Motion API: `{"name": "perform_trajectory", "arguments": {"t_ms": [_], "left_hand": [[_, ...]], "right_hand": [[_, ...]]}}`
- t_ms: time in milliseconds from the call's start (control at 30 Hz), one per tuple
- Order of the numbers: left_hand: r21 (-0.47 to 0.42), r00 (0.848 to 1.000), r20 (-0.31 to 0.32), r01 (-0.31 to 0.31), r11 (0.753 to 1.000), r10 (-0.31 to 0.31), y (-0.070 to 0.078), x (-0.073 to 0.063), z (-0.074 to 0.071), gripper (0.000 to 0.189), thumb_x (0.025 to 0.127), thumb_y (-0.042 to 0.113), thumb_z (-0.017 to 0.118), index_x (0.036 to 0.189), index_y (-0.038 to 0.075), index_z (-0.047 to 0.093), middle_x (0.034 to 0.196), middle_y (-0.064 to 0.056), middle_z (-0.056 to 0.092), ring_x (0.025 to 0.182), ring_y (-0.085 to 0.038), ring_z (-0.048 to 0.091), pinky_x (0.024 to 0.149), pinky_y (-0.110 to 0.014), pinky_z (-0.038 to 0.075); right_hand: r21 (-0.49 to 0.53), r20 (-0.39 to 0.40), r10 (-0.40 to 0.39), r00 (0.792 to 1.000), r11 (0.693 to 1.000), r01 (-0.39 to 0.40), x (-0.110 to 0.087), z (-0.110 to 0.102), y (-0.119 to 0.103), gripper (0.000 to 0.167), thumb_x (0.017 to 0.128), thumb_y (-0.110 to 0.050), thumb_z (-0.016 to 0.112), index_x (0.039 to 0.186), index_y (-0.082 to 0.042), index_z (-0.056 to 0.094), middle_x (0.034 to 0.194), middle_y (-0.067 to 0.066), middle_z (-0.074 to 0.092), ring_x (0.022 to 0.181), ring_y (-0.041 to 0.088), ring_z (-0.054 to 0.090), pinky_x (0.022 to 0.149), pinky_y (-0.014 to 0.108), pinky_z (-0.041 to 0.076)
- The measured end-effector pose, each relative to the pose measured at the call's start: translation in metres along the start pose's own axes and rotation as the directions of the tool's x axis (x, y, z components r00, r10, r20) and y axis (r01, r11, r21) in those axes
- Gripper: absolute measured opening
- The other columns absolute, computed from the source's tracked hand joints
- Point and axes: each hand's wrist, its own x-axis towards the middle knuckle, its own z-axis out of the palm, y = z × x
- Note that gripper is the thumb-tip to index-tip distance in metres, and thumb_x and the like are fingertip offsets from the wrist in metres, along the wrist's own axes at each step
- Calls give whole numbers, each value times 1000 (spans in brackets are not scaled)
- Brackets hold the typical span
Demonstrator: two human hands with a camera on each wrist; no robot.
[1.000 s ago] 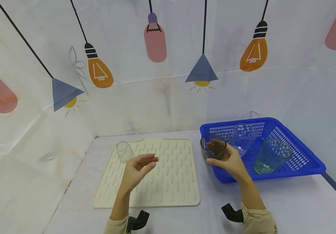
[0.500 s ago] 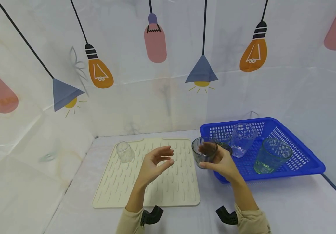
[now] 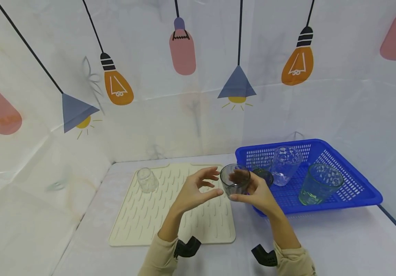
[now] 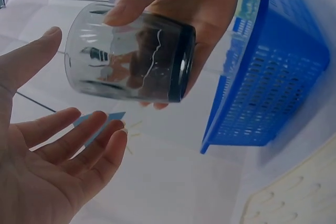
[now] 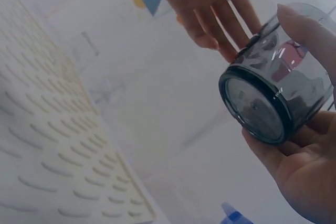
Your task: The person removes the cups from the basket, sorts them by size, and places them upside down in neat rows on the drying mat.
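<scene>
A smoky grey drinking glass (image 3: 229,184) is up in the air between the hands, over the right edge of the cream drying mat (image 3: 170,222). My right hand (image 3: 261,194) grips it by its side, thumb in front and fingers behind. In the right wrist view the thick dark base of the glass (image 5: 254,109) shows. My left hand (image 3: 198,190) holds nothing; its thumb and spread fingers face the glass from the left, close to its rim. The left wrist view shows a gap between the left hand (image 4: 50,161) and the glass (image 4: 126,59).
At the right stands a blue perforated basket (image 3: 354,172). Inside are a patterned clear glass (image 3: 287,166), a greenish glass (image 3: 318,186) and a dark glass (image 3: 266,177) near its left side. A small clear glass (image 3: 148,180) sits on the mat's far left corner. A printed curtain hangs behind.
My right hand has carried the grey glass leftward, from over the basket's left edge to the mat's right edge. The left hand has moved right, up close to the glass.
</scene>
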Motion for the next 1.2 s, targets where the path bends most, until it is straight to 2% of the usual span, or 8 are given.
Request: {"name": "perform_trajectory", "arguments": {"t_ms": [100, 233, 500, 733, 900, 1000, 1100, 1200], "left_hand": [[20, 999, 36, -2, 1000, 1, 2, 5, 2, 61, 79, 1, 72, 134, -5, 46, 123, -21, 58, 108, -34, 58, 86, -40, 54], [77, 997, 70, -11, 997, 6, 5, 10, 4, 64, 79, 4, 74, 135, -5, 45, 127, -19, 56, 108, -29, 59, 87, -37, 54], [207, 995, 98, -12, 978, -8, 13, 17, 13, 71, 77, 12, 77, 137, -5, 42, 128, -20, 54, 108, -28, 57, 85, -27, 53], [382, 991, 136, -62, 922, 10, 20, 23, 16, 75, 77, 26, 77, 135, -7, 43, 126, -21, 56, 104, -28, 59, 87, -34, 53], [486, 979, 197, -48, 873, -56, 26, 26, 11, 76, 78, 35, 74, 135, -6, 44, 130, -19, 54, 111, -27, 57, 92, -36, 51], [537, 968, 233, -48, 842, -93, 29, 27, 9, 77, 77, 39, 73, 134, -5, 46, 130, -17, 55, 112, -26, 57, 94, -34, 50], [564, 957, 260, -41, 824, -130, 31, 29, 8, 77, 77, 42, 72, 133, -5, 47, 130, -16, 55, 113, -26, 56, 94, -33, 49], [582, 944, 281, -24, 813, -174, 33, 31, 9, 77, 77, 44, 72, 132, -4, 48, 127, -14, 58, 113, -25, 57, 93, -31, 49]], "right_hand": [[-46, 0, 16, 1000, 999, -16, 0, 2, -1, 61, 75, 9, 73, 128, 12, 44, 119, 30, 55, 112, 14, 58, 91, 22, 50], [-79, -1, 37, 999, 996, -37, 0, 3, -1, 63, 74, 9, 73, 128, 16, 41, 119, 37, 51, 112, 12, 57, 91, 22, 50], [-142, 6, 52, 999, 989, -51, 1, 5, 0, 60, 73, 7, 74, 126, 13, 46, 119, 32, 55, 111, 13, 58, 92, 29, 51], [-159, 10, 59, 998, 986, -57, 2, 6, 2, 60, 73, 6, 75, 126, 12, 47, 119, 29, 57, 111, 14, 58, 92, 26, 51], [-205, 3, 118, 993, 972, -115, 1, 7, 1, 65, 72, 0, 78, 129, 7, 48, 123, 23, 57, 113, 15, 57, 96, 30, 49], [-233, 17, 136, 991, 964, -128, 0, 8, 1, 69, 70, -4, 81, 130, 6, 48, 125, 22, 57, 116, 23, 56, 98, 30, 47], [-253, 37, 150, 988, 958, -136, -1, 7, 1, 71, 70, -8, 82, 130, 6, 48, 125, 19, 58, 115, 30, 56, 98, 24, 46], [-276, 66, 158, 985, 952, -135, -1, 7, 1, 71, 70, -10, 83, 130, 5, 48, 122, 16, 61, 113, 30, 57, 98, 21, 44]]}}
